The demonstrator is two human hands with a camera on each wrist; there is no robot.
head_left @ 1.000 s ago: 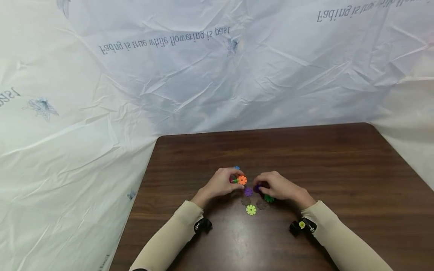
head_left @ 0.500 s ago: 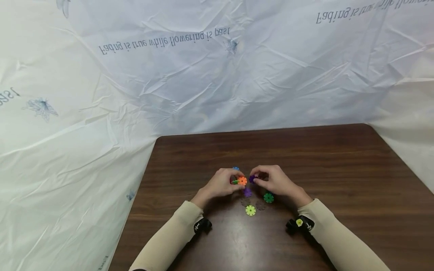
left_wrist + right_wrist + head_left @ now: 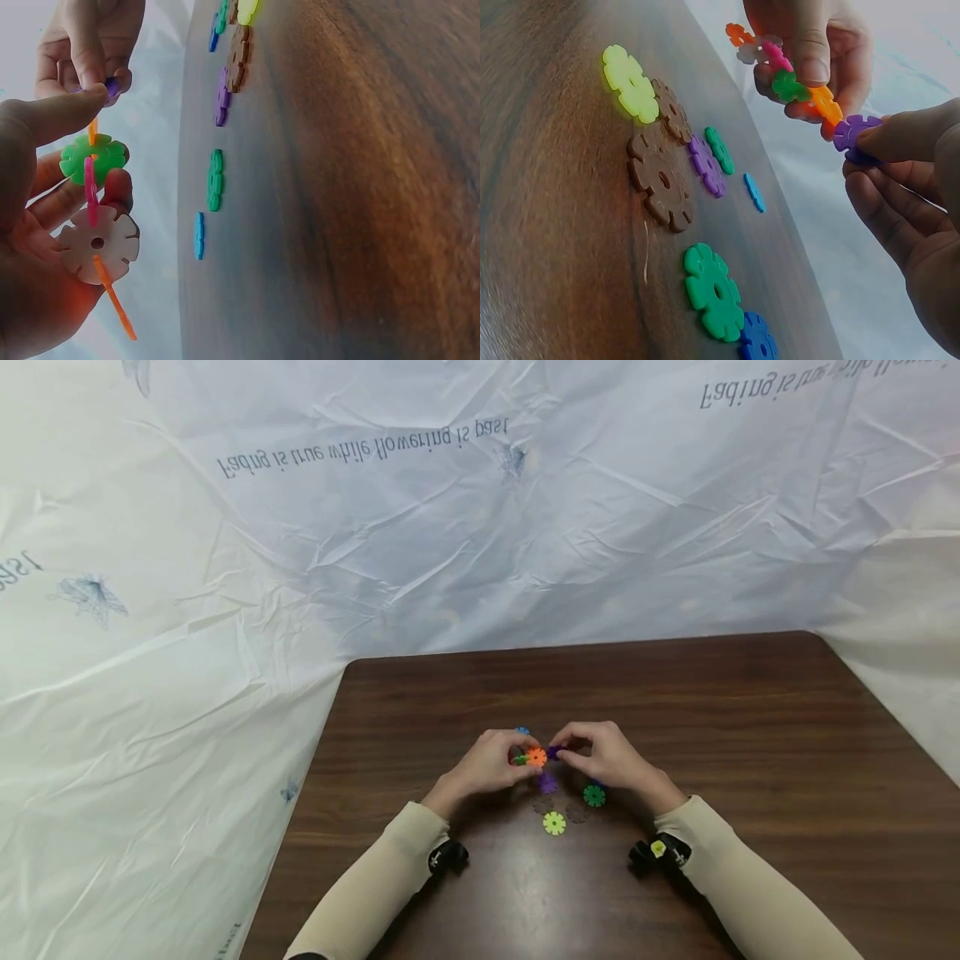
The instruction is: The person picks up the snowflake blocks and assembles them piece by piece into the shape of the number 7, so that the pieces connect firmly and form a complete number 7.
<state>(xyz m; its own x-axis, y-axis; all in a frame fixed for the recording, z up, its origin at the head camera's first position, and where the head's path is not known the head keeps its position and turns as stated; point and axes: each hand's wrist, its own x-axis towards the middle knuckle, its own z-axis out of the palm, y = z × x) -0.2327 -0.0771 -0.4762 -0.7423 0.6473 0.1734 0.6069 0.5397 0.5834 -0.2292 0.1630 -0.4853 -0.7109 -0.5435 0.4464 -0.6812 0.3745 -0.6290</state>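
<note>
My left hand (image 3: 487, 764) pinches a short chain of slotted plastic flower discs. In the left wrist view the chain runs from an orange disc (image 3: 116, 300) through a whitish disc (image 3: 101, 244) and a pink disc (image 3: 91, 187) to a green disc (image 3: 94, 159). A second orange disc (image 3: 826, 103) forms its other end, beside the left thumb. Between thumb and fingers, my right hand (image 3: 611, 758) holds a purple disc (image 3: 849, 133) edge to edge with that orange one. Both hands are raised above the table.
Loose discs lie flat on the dark wooden table (image 3: 675, 693) below the hands: yellow (image 3: 630, 84), brown (image 3: 660, 184), violet (image 3: 707, 166), green (image 3: 714, 292), dark blue (image 3: 758, 339) and light blue (image 3: 754, 193). A white printed sheet (image 3: 480, 543) hangs behind the table.
My right hand has lifted and moved left with the purple disc, bringing it up against the orange end disc. The green disc on the right is now uncovered. My left hand stays nearly still.
</note>
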